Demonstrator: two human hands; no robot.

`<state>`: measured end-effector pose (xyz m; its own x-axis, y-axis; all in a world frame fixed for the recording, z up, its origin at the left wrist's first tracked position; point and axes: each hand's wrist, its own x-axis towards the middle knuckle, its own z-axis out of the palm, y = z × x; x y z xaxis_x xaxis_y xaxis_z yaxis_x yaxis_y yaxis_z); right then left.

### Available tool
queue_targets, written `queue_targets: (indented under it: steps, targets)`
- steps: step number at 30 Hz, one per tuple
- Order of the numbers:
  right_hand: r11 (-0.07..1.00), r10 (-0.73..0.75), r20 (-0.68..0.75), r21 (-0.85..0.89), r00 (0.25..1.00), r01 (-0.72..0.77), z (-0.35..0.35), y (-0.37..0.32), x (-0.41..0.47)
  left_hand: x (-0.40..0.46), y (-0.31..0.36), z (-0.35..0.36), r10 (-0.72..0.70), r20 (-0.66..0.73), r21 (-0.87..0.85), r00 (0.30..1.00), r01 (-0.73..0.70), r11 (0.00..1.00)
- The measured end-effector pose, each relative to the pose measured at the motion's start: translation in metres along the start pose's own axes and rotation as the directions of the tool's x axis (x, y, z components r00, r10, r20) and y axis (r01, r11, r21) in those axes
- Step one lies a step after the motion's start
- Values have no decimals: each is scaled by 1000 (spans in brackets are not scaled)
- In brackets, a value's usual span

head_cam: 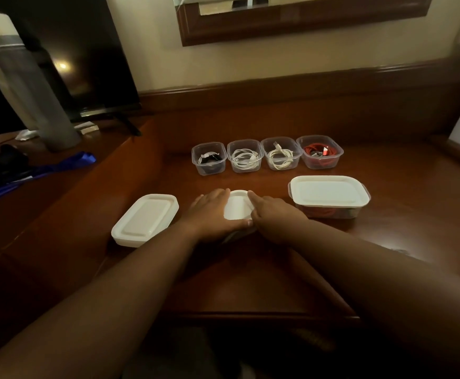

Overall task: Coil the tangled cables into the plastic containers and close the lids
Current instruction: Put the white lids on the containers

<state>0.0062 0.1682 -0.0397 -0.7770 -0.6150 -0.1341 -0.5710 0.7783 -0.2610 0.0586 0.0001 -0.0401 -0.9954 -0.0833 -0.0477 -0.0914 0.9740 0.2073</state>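
You're over a dark wooden table (pixel 250 269). Along its back stand four open clear tubs in a row: one with a black-and-white cable (pixel 209 158), two with white cables (pixel 244 155) (pixel 280 154), one with a red cable (pixel 320 152). Nearer you sit a lidded white box (pixel 144 220) on the left, a small lidded tub (pixel 237 205) in the middle, and a big lidded container (pixel 329 195) on the right.

We see a dark television (pixel 59 56) at far left, a grey bottle (pixel 29 86) (white-capped) before it, a framed mirror (pixel 302 20) above.
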Motion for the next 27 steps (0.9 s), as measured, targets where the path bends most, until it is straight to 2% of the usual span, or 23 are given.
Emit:
queue_targets:
  steps: [2, 4, 6, 8, 10, 13, 17, 20, 24, 27]
  targets:
    - [999, 16, 43, -29, 999, -14, -4, 0, 9, -2, 1, 1, 26, -34, -77, 999, -29, 997]
    - [998, 57, 61, -6, 996, -57, -11, -2, 18, -9, 2, -2, 73, -93, -238, 993, -93, 967]
    - [997, 78, 72, -14, 994, -77, -20, -5, 24, -14, -2, -4, 157, -88, -339, 984, -177, 924]
    - [997, 75, 68, -41, 995, -72, -26, -6, 31, -18, -6, -9, 269, 49, -265, 962, -248, 932]
    - [995, 54, 40, -80, 998, -51, -29, -6, 40, -16, -13, -12, 320, 178, -85, 931, -309, 947]
    - [997, 39, -22, -70, 999, -41, -28, -7, 61, -4, -21, -14, 327, 150, 124, 933, -346, 930]
    - [999, 28, -121, -18, 992, -30, -31, -10, 89, 19, -29, -21, 293, 34, 255, 955, -292, 922]
    - [1000, -17, -169, -23, 986, 13, -35, -12, 107, 41, -45, -25, 209, -69, 292, 975, -181, 939]
    - [993, -91, -241, -97, 966, 69, -39, -15, 134, 66, -67, -32, 32, -147, 307, 989, 15, 951]
    - [972, -175, -248, -200, 953, 127, -39, -19, 157, 80, -80, -43, -19, -180, 244, 983, 64, 968]
